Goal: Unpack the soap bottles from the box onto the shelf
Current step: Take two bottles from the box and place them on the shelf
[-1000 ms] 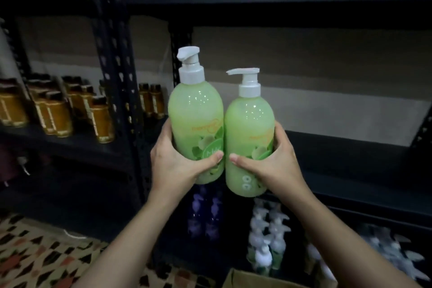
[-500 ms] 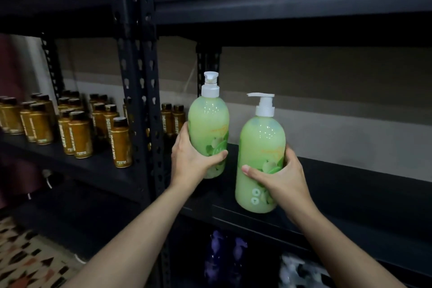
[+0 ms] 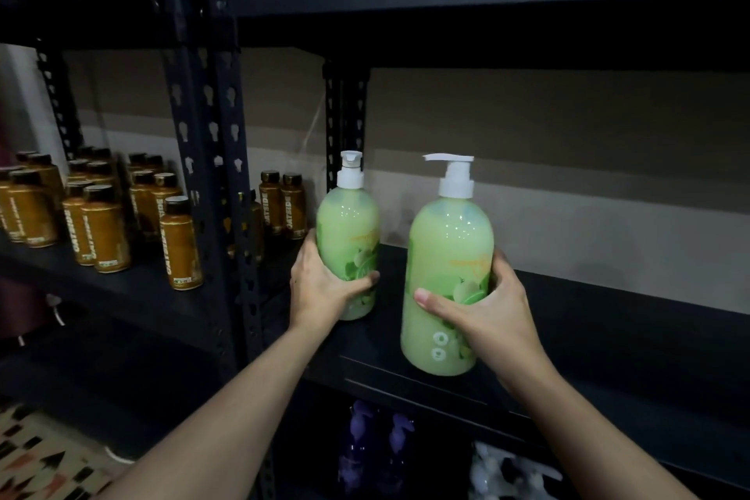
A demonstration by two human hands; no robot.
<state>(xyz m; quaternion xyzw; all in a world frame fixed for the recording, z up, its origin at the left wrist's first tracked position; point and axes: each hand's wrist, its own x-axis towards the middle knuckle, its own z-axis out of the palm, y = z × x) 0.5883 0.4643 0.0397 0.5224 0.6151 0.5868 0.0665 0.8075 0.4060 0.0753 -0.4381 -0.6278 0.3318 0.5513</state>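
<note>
I hold two green soap bottles with white pump tops, both upright. My left hand [image 3: 324, 288] grips the left soap bottle [image 3: 349, 231], which is set deep on the dark shelf [image 3: 608, 321] near its left post. My right hand [image 3: 487, 317] wraps the lower half of the right soap bottle [image 3: 446, 256]. This bottle is nearer to me, with its base at the shelf's front edge. The box is out of view.
Black metal posts [image 3: 211, 175] divide the racking. Several brown bottles [image 3: 101, 227] stand on the neighbouring shelf to the left. Purple bottles [image 3: 377, 447] and white pump bottles [image 3: 507, 471] fill the shelf below. A patterned floor [image 3: 36, 455] shows at the bottom left.
Both hands have carried the bottles up and forward from in front of the rack onto the shelf. The left bottle has gone further back than the right one.
</note>
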